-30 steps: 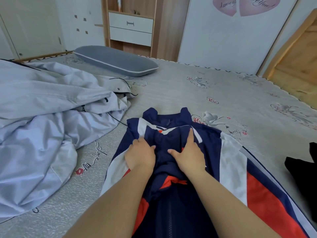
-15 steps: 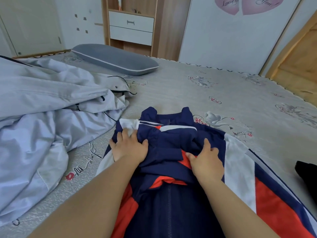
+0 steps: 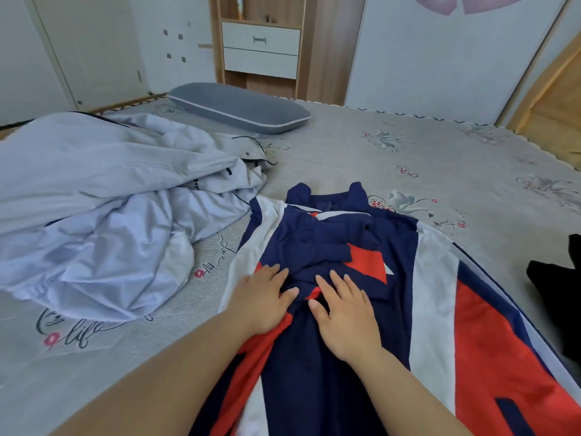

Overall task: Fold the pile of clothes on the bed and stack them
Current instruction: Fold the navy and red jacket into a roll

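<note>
A navy, red and white jacket [image 3: 434, 278] lies spread on the bed in front of me, collar pointing away. My left hand [image 3: 264, 297] rests flat on its left side, fingers straight. Just to the right, my right hand [image 3: 342, 313] presses flat on the bunched navy middle, fingers spread. A crumpled pale lavender-grey jacket [image 3: 110, 215] sits in a heap to the left. A black garment [image 3: 559, 294] shows at the right edge, partly cut off.
The bed's grey flowered cover [image 3: 408, 158] stretches bare beyond the jacket. A grey pillow [image 3: 239, 108] lies at the far side. Behind stand a wooden shelf unit with white drawers [image 3: 261, 48] and a wooden door [image 3: 553, 102].
Both hands slid back toward me from near the collar down the jacket's middle, and now lie flat side by side. The folded navy part lies smoother up top.
</note>
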